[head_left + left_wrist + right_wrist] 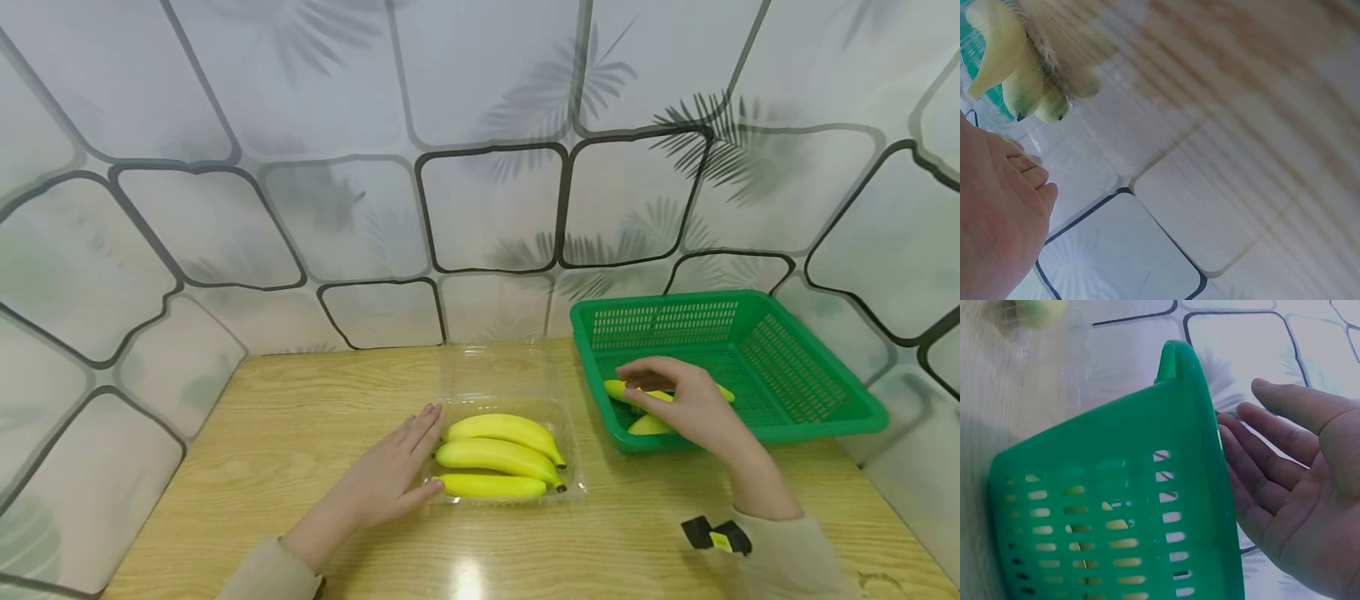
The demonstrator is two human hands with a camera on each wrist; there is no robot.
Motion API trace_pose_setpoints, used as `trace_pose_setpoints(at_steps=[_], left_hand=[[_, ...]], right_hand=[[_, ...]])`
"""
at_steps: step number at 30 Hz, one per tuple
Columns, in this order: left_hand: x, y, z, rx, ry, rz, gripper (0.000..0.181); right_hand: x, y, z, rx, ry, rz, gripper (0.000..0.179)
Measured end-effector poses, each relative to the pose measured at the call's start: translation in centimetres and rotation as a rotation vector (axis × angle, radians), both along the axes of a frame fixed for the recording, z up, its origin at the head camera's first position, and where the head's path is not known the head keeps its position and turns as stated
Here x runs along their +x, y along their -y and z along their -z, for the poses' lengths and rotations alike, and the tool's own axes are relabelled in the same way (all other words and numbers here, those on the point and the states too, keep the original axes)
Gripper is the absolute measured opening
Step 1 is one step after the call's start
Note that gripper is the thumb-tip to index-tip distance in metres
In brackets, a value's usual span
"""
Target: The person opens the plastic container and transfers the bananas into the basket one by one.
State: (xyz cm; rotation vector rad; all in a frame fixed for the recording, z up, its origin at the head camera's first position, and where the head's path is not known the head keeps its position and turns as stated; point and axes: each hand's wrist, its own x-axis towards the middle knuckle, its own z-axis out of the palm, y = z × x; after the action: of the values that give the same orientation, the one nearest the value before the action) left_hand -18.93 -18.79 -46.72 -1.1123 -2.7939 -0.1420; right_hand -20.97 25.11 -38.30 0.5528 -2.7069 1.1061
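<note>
Three yellow bananas (495, 455) lie side by side in a clear plastic clamshell box (573, 477), its lid (497, 371) folded back towards the wall. My left hand (384, 477) lies with straight fingers along the box's left side, thumb near the closest banana. My right hand (693, 407) hovers over the left part of a green basket (813, 354), fingers loosely bent and apart. Below it several bananas (649, 426) are partly hidden by that hand. In the right wrist view the palm (1322, 494) shows bare beyond the basket's wall (1116, 437).
A wooden table (300, 417) carries the box and the basket, which stands to the box's right with a narrow gap between. Behind them rises a wall covering (491, 208) with a stone-and-leaf pattern, and it also closes off both sides.
</note>
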Motion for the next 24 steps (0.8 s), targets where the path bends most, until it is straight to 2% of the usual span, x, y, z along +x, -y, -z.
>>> trace_pose_setpoints(at_steps=[8,24], left_hand=[[-0.1,0.0,0.1,-0.008,-0.014,0.001,0.086],[-0.1,0.1,0.3,0.006,0.006,-0.004,0.086]], right_hand=[[0.1,1.0,-0.2,-0.018,-0.003,-0.032,0.025],[0.2,2.9,-0.2,0.009,-0.013,-0.087,0.025]])
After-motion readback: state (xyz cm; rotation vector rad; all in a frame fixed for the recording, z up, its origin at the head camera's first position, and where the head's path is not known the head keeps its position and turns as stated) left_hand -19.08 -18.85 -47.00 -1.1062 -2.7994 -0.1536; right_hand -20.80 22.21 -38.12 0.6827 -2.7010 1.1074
